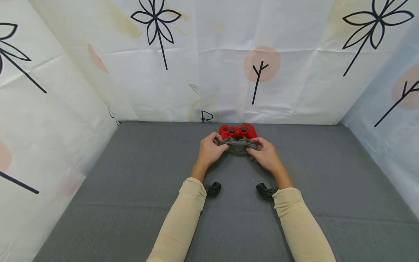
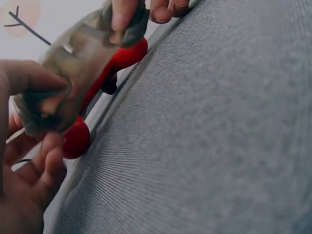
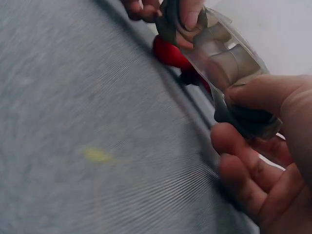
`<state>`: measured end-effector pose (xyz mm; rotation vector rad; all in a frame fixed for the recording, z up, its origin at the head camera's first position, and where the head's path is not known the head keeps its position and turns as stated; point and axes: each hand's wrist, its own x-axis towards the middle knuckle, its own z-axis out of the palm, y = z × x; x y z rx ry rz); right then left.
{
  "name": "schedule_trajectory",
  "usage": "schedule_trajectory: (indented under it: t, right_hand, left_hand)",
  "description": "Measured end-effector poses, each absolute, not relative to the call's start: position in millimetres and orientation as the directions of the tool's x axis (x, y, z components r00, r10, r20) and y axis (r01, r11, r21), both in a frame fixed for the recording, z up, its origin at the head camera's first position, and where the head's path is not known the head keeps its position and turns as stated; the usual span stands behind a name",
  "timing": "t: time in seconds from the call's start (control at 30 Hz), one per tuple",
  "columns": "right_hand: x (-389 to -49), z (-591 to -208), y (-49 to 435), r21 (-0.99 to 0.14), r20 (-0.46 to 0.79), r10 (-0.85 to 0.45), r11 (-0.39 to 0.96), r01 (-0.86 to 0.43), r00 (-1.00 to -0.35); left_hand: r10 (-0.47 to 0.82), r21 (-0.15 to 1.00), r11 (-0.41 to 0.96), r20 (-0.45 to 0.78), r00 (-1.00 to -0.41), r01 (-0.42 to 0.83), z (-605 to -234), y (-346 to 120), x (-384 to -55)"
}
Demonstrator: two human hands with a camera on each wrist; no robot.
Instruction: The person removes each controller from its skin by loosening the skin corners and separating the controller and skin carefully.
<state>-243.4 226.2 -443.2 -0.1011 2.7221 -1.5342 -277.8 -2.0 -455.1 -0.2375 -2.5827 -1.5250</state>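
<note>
A translucent grey, flexible controller cover is held up between both hands in front of a red game controller. My left hand pinches the cover's left end between thumb and fingers. The right hand grips its other end the same way. In the left wrist view, the cover is bent and see-through, and it partly hides the red controller on the cloth behind it. From the right wrist view, the thumb presses on the cover, with fingers underneath.
Grey cloth covers the table. White curtains printed with black flowers and trees stand along the back and both sides. The controller lies near the table's back edge. A black band with a camera is on each wrist.
</note>
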Motion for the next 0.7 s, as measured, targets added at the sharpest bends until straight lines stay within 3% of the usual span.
schedule_trajectory:
  t: [0.23,0.5,0.7]
  right_hand:
    - [-241.5,-430.4,227.8,-0.912,0.000,-0.147,0.405,-0.061,-0.989]
    - [-239.1,-420.8,230.1,-0.931,0.016,-0.168,0.357,-0.076,-0.986]
    - [-238.5,-418.2,230.6,-0.947,0.012,-0.152,0.315,-0.060,-0.988]
  left_hand:
    - [0.213,0.927,0.290,0.182,-0.960,0.240,-453.9,-6.1,-279.9]
    - [0.313,0.984,0.087,0.120,-0.942,0.154,-450.0,-5.6,-281.7]
    - [0.294,0.982,0.093,0.129,-0.947,0.163,-448.4,-3.0,-282.9]
